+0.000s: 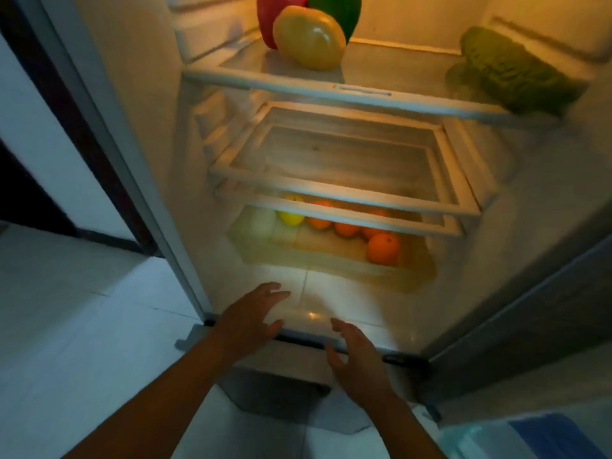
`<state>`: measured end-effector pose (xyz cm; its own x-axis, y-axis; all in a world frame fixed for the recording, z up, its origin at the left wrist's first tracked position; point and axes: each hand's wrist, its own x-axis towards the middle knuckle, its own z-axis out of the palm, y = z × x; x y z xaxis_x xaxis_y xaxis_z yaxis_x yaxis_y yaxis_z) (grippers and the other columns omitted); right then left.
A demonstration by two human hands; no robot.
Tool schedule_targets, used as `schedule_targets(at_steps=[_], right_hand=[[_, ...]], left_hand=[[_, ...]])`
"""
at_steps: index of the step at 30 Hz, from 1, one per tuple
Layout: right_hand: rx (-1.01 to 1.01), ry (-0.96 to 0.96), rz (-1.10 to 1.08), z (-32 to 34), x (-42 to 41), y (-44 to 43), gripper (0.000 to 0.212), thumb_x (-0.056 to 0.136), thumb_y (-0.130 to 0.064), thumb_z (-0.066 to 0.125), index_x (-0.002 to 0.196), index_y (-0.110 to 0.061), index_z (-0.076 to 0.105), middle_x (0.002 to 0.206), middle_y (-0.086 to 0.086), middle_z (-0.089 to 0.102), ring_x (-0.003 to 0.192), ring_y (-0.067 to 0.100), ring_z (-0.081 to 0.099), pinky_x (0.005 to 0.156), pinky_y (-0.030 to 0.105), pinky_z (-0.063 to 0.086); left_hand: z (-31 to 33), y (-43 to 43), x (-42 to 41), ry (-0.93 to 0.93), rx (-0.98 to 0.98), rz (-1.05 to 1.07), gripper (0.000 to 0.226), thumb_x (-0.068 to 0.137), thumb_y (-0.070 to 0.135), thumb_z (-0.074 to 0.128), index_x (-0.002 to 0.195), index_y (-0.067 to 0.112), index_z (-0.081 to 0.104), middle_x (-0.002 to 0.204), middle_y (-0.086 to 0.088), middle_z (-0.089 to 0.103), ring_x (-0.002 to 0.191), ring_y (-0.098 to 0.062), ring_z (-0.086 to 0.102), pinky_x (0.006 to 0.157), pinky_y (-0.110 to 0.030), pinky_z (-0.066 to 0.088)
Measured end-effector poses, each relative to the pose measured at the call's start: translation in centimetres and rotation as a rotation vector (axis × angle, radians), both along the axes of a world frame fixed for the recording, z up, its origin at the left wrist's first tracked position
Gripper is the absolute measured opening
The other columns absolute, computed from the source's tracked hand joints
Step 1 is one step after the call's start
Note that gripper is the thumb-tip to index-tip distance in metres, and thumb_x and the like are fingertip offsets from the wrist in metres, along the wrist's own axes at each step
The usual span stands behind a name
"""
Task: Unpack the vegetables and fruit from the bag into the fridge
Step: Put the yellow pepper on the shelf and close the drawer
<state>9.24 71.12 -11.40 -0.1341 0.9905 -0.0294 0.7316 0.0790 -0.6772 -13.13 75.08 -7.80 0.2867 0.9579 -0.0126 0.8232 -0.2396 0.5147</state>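
The fridge stands open in front of me. On its top glass shelf (390,94) sit a yellow pepper (309,38), a red pepper (273,11) and a green pepper (344,8), with a leafy green vegetable (516,71) at the right. In the bottom drawer (331,256) lie several oranges (382,248), a yellow fruit (291,217) and a pale vegetable (263,223). My left hand (255,316) and my right hand (356,356) hover low in front of the drawer, both empty with fingers spread.
Two bare glass shelves (344,190) sit between the top shelf and the drawer. The fridge door (530,326) stands open at the right. A blue and clear plastic thing (530,438) lies at the bottom right. White tiled floor (82,326) stretches to the left.
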Motion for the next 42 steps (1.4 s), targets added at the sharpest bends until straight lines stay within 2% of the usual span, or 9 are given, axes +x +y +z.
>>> schedule_targets(at_steps=[4,12,16,20,22,26,30,35,42], right_hand=[[0.048,-0.101,0.047,2.4,0.6,-4.7,0.039,0.087,-0.027,0.058,0.126,-0.023,0.053,0.127,-0.002,0.056,0.116,0.015,0.052,0.098,0.019,0.035],[0.053,-0.081,-0.187,5.5,-2.1,-19.6,0.033,0.087,-0.025,0.06,0.12,-0.02,0.059,0.12,-0.003,0.059,0.11,0.013,0.055,0.091,0.018,0.039],[-0.006,-0.135,-0.296,5.6,0.0,-27.4,0.03,0.087,-0.031,0.061,0.116,-0.027,0.059,0.117,-0.011,0.059,0.103,0.002,0.053,0.081,-0.002,0.031],[0.009,-0.191,-0.464,6.6,3.7,-32.6,0.033,0.085,-0.035,0.063,0.117,-0.03,0.059,0.118,-0.014,0.059,0.107,0.005,0.055,0.091,0.012,0.037],[0.055,-0.176,-0.531,7.6,5.1,-34.3,0.031,0.084,-0.032,0.065,0.115,-0.03,0.06,0.114,-0.016,0.058,0.102,0.001,0.054,0.087,0.009,0.036],[0.152,-0.145,-0.648,10.0,9.1,-37.8,0.029,0.085,-0.029,0.065,0.113,-0.029,0.06,0.107,-0.022,0.053,0.096,-0.005,0.049,0.077,-0.003,0.029],[0.251,-0.128,-0.73,11.7,15.7,-43.1,0.027,0.084,-0.028,0.065,0.111,-0.027,0.061,0.105,-0.023,0.052,0.092,0.0,0.053,0.08,0.008,0.038],[0.303,-0.196,-0.755,13.1,25.6,-49.6,0.027,0.086,-0.029,0.062,0.112,-0.024,0.061,0.109,-0.016,0.053,0.083,-0.001,0.049,0.077,0.018,0.038],[0.324,-0.205,-0.68,14.1,37.4,-53.6,0.029,0.087,-0.03,0.06,0.115,-0.022,0.06,0.112,-0.008,0.057,0.1,0.006,0.055,0.081,0.016,0.041]], left_hand=[[2.7,-3.9,-0.7,-0.087,0.011,-0.024,0.045,0.091,0.037,0.049,0.135,0.026,0.042,0.142,0.006,0.038,0.127,-0.009,0.036,0.105,-0.025,0.03],[3.9,-13.8,0.1,-0.143,0.085,-0.278,0.035,0.091,0.035,0.053,0.126,0.029,0.05,0.124,0.014,0.05,0.111,-0.009,0.051,0.087,-0.024,0.043],[4.1,-18.4,2.5,-0.164,0.063,-0.4,0.033,0.09,0.037,0.054,0.122,0.032,0.054,0.119,0.017,0.051,0.107,-0.001,0.051,0.081,-0.015,0.04],[5.0,-21.3,4.5,-0.124,0.054,-0.487,0.029,0.089,0.038,0.054,0.117,0.034,0.057,0.118,0.018,0.055,0.105,0.0,0.052,0.078,-0.014,0.039],[5.7,-22.6,6.1,-0.107,0.06,-0.529,0.026,0.089,0.036,0.055,0.115,0.033,0.059,0.117,0.017,0.056,0.104,0.0,0.053,0.072,-0.008,0.035],[7.4,-25.7,11.4,-0.113,0.079,-0.604,0.026,0.089,0.033,0.056,0.115,0.031,0.061,0.117,0.016,0.057,0.104,-0.002,0.054,0.075,-0.006,0.035],[8.3,-29.7,18.5,-0.145,0.085,-0.651,0.027,0.089,0.031,0.057,0.115,0.032,0.06,0.113,0.021,0.054,0.101,0.003,0.051,0.074,0.002,0.03],[8.8,-36.1,29.4,-0.255,0.043,-0.673,0.021,0.087,0.033,0.06,0.107,0.03,0.063,0.107,0.018,0.058,0.096,0.004,0.054,0.083,-0.019,0.045],[7.7,-42.4,39.8,-0.236,0.007,-0.669,0.02,0.086,0.035,0.06,0.106,0.034,0.063,0.102,0.02,0.058,0.093,0.006,0.054,0.08,-0.019,0.045]])
